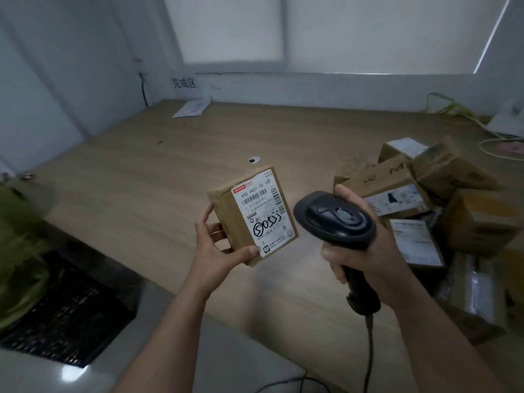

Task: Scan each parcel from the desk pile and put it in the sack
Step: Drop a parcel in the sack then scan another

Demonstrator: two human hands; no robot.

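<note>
Right hand (365, 251) is closed around the scanner (337, 222) handle, head aimed left. Left hand (218, 251) clamps the small parcel (252, 217) above the desk's (170, 171) near edge, label up. Judged light and rigid; edge grip suffices. Pile (425, 194) occupies the right side.

Two forearms were in view, both bare from near the elbow down; no sleeve edge showed. Left hand (219, 245) and right hand (365, 251) were bare. Fingers were slim, nails short and plain. Left thumbnail was visible. Wrists were narrow, forearms lean, faint hair not discernible.
</note>
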